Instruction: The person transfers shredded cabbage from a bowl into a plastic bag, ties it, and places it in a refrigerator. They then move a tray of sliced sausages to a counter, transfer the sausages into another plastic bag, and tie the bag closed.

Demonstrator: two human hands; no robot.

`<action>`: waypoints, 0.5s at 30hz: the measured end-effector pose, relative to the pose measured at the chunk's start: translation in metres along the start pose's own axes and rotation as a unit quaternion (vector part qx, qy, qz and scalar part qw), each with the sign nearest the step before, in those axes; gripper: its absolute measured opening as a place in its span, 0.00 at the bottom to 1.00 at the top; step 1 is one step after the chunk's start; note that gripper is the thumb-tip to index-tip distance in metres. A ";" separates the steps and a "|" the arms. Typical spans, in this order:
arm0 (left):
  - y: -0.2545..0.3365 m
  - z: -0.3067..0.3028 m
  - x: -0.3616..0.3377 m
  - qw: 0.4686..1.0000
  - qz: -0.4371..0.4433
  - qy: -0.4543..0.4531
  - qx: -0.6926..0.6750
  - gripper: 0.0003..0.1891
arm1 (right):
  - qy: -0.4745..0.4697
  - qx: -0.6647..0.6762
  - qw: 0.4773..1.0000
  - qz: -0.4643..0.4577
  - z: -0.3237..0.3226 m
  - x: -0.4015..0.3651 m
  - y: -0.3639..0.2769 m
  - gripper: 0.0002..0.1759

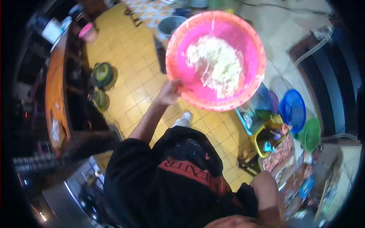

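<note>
We located 1 pink basin (184,76) at the upper centre, raised above the yellow tiled floor (133,81). The left hand (171,92) gripped its lower-left rim, fingers closed around the edge. The basin was tilted, its interior facing us, and contained a pale, crumbly-looking mass (218,66). We noted darker marks along the orange-pink rim; we could not read them.

The right arm (264,190) was bent at the lower right. The right hand (235,222) appeared to be cut off by the lower edge, so we could not tell whether it was spread or closed.

We inspected the black shirt (152,178) for lettering. A red band (194,176) carried dark characters resembling "EATR"; the remainder was blurred.

Right of the basin we recorded 1 blue basket (292,111), 1 green basket (310,135) and 1 yellow container (258,142). No brand could be read on these items.
</note>
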State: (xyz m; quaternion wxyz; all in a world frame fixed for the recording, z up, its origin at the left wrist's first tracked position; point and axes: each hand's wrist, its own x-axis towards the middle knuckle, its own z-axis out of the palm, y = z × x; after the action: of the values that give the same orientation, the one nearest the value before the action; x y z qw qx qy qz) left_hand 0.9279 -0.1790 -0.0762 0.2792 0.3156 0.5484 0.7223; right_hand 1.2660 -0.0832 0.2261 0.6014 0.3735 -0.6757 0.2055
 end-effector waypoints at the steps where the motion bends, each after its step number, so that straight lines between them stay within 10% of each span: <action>1: 0.018 -0.014 -0.025 1.000 0.005 0.027 0.001 0.15 | 0.005 0.027 1.000 -0.011 0.018 0.005 0.005 0.25; 4: 0.045 -0.063 -0.081 0.914 -0.236 0.256 -0.208 0.16 | 0.016 0.112 0.993 -0.044 0.073 0.019 0.023 0.25; 12: 0.061 -0.177 -0.144 0.874 -0.146 0.446 -0.128 0.14 | 0.319 0.326 0.856 -0.244 0.188 0.002 0.124 0.26; 14: 0.076 -0.186 -0.145 0.867 -0.146 0.473 -0.050 0.13 | 0.066 0.098 0.983 0.138 0.223 -0.073 0.197 0.24; 15: 0.076 -0.179 -0.141 0.865 -0.162 0.475 0.001 0.14 | -0.062 -0.025 0.939 0.336 0.228 -0.111 0.229 0.24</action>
State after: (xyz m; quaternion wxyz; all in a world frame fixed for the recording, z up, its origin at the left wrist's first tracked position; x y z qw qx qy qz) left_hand 0.8786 -0.4136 -0.0589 0.0978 -0.1590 0.6591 0.7285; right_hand 0.9431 -0.0745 0.1144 0.4629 0.1220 -0.8029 0.3552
